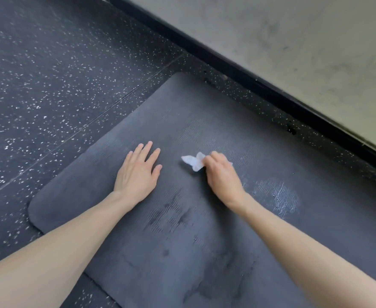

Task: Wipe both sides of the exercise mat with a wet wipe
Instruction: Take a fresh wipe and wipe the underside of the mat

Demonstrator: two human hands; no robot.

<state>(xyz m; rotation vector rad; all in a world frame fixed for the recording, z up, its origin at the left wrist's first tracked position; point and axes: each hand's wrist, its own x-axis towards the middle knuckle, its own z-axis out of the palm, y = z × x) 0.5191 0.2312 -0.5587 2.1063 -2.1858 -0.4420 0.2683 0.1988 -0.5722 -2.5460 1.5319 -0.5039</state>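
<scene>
Exercise mat flat on the speckled floor, one long edge near the black skirting of the wall. Ribbed upper face, rounded corners, shiny damp patch to the right of the right hand, darker marks nearer to the camera.

Left hand released, fingers straight and spread, palm flat on the mat. Right hand grasping the wet wipe, fingers curled over the crumpled white sheet, pressing it to the mat near the left hand.

Probably light, soft and bendable, with a grippy ribbed skin; likely to drag and wrinkle under a damp wipe, hence the flat palm as an anchor. For turning to the second side, best to take hold at the free short edge or a rounded corner on the left, then fold over, not pull from the middle. Wipe thin, limp, easy to bunch; better kept balled under the fingers.

No container, packet or bin in view; source of the wipe not visible.
</scene>
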